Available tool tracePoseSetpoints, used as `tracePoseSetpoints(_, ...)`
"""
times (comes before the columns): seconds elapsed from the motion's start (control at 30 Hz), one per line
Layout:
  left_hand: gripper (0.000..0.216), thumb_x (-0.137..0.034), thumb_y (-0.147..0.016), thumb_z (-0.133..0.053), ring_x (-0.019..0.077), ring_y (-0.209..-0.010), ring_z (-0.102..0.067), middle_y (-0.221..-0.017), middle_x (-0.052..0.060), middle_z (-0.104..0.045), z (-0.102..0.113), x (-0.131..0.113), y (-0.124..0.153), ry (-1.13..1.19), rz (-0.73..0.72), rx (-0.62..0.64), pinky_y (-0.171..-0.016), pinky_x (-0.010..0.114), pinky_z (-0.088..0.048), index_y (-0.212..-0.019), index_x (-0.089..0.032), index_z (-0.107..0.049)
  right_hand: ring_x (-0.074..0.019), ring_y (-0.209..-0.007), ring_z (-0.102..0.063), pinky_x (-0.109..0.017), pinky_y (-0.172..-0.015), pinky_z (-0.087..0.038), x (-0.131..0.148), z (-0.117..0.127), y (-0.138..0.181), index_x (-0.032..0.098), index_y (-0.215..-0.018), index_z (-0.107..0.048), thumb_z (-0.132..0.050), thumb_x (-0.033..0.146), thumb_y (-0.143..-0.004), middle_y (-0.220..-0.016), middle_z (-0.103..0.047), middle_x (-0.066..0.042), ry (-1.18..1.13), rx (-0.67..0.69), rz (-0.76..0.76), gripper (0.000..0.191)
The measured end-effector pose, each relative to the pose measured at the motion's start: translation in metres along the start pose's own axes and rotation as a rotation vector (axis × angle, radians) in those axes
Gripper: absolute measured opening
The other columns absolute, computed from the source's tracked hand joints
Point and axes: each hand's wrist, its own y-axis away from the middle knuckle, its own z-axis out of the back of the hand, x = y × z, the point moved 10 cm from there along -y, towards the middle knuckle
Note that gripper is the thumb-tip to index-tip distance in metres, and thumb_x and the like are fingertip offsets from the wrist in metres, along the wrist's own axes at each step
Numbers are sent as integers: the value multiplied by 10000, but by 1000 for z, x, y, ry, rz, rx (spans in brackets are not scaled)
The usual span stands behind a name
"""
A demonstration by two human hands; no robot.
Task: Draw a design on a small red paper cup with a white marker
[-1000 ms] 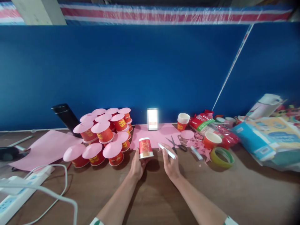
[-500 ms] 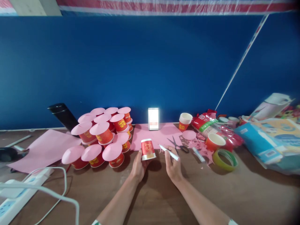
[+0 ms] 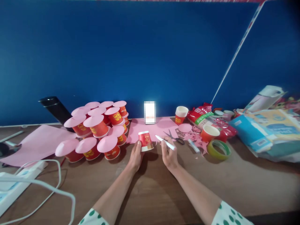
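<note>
My left hand (image 3: 136,156) is closed around a red paper cup (image 3: 145,140) with gold print, turned upside down and slightly tilted above the table. Between the fingers of my right hand (image 3: 169,154) is a white pen (image 3: 166,142), its tip pointing left toward the cup but apart from it. Behind both hands a pink paper sheet (image 3: 134,126) lies on the table, with scissors (image 3: 174,137) at its right edge. Left of my hands stand several red cups topped with pink paper cones (image 3: 96,120), some stacked two high.
On the right are stacked cups (image 3: 181,115), a pink paper disc (image 3: 185,127), paper scraps (image 3: 195,137), an orange cup (image 3: 210,133), a tape roll (image 3: 219,150) and a blue package (image 3: 248,128). A black bottle (image 3: 56,112), more pink paper (image 3: 39,143) and a power strip (image 3: 23,184) are left.
The view has tipped downward, so the table's things sit higher and more of the sleeves shows. Both hands keep their hold; the cup has tilted slightly.
</note>
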Motion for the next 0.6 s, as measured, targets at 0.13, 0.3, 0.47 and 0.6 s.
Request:
tracePoseSetpoints(0.13, 359, -464, -799, -590, 200, -876, -634, -945, 65, -686, 0, -1, 0, -67, -33, 1, -849, 339, -467, -988, -160, -622, -183, -809, -601, -309, -751, -488, 12, 0, 0, 170, -957, -583, -422, 277, -928, -878, -624, -69, 30, -1, 64, 196)
tracePoseSetpoints(0.3, 356, -444, -782, -613, 215, -960, -627, -1026, 84, -675, -6, -3, 4, -57, -35, 4, -876, 328, -460, -1011, -171, -612, -182, -810, -610, -305, -767, -486, 26, -5, 6, 179, -960, -582, -418, 279, -930, -878, -631, -71, 35, 31, 96, 194)
tracePoseSetpoints(0.47, 356, -442, -751, -645, 199, -900, -631, -973, 68, -677, -5, -4, 5, -43, -44, -32, -865, 332, -462, -973, -168, -598, -181, -808, -610, -303, -774, -479, 33, -10, 10, 188, -952, -584, -410, 270, -933, -862, -638, -64, 43, 77, 127, 193)
tracePoseSetpoints(0.6, 333, -446, -759, -638, 174, -850, -624, -930, 42, -667, -3, -3, 5, -67, -46, -37, -813, 298, -468, -954, -180, -593, -178, -796, -611, -299, -767, -474, 32, -11, 10, 189, -962, -584, -424, 249, -927, -848, -632, -54, 30, 87, 134, 175)
